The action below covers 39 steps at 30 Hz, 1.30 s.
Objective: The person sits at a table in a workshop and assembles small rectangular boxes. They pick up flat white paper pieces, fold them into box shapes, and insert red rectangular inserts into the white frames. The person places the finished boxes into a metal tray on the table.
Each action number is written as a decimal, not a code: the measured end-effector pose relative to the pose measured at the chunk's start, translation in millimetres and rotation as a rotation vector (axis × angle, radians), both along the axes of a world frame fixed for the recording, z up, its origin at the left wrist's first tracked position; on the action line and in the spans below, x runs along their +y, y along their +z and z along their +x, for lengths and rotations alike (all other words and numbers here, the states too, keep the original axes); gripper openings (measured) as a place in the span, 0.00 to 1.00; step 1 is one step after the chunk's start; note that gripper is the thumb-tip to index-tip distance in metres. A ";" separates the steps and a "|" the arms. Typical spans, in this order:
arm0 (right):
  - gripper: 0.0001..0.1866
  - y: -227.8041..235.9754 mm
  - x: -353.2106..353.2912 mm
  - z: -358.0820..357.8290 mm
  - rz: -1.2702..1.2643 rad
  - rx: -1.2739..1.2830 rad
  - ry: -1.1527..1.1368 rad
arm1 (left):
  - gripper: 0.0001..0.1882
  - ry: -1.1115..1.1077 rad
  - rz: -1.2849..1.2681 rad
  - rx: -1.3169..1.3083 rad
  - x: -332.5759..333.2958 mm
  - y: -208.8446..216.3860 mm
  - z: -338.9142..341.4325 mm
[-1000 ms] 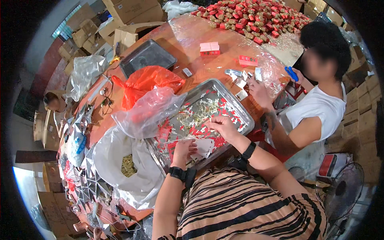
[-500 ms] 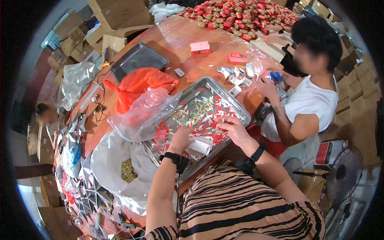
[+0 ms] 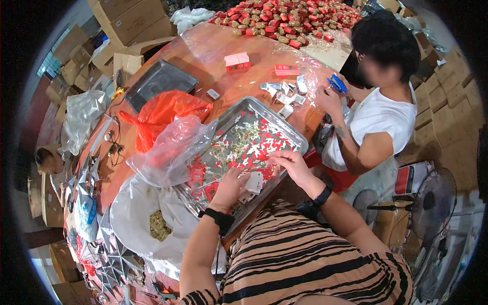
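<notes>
— Your left hand (image 3: 230, 190) grips white cards (image 3: 254, 182) over the near side of the tray (image 3: 282, 122).
— And your right hand (image 3: 294, 165)?
— Above the paper pieces (image 3: 254, 144), thumb and forefinger close together; whether they pinch anything, I can't tell.

Tan top (image 3: 300, 256), uneven black stripes; short sleeve (image 3: 201, 296) matches. Left hand (image 3: 231, 189) bare, bulky black strap (image 3: 216, 218) at wrist; right hand (image 3: 293, 164) bare, slimmer black band (image 3: 323, 195).

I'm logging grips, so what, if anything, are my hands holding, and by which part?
Your left hand holds white cards by their left end. I can't tell whether your right hand pinches anything.
</notes>
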State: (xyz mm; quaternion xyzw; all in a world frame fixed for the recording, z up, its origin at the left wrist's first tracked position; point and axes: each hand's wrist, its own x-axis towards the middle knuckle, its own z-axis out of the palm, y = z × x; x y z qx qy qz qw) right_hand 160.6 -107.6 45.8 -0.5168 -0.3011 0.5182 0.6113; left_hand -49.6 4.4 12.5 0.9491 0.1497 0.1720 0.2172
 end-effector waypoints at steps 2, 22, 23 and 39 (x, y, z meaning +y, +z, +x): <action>0.16 7.4 -1.3 -3.3 0.012 -0.002 0.047 | 0.25 0.055 -0.089 -0.053 -0.5 6.4 -3.7; 0.24 31.3 20.4 -49.4 0.133 -0.697 0.017 | 0.22 0.282 -0.780 -0.340 -25.2 44.2 9.2; 0.25 27.4 22.0 -44.9 0.137 -0.735 0.001 | 0.19 0.308 -0.865 -0.305 -22.0 44.0 8.4; 0.21 38.9 -4.0 -48.3 0.589 -1.389 0.116 | 0.08 0.491 -1.594 -0.310 -17.2 56.1 18.0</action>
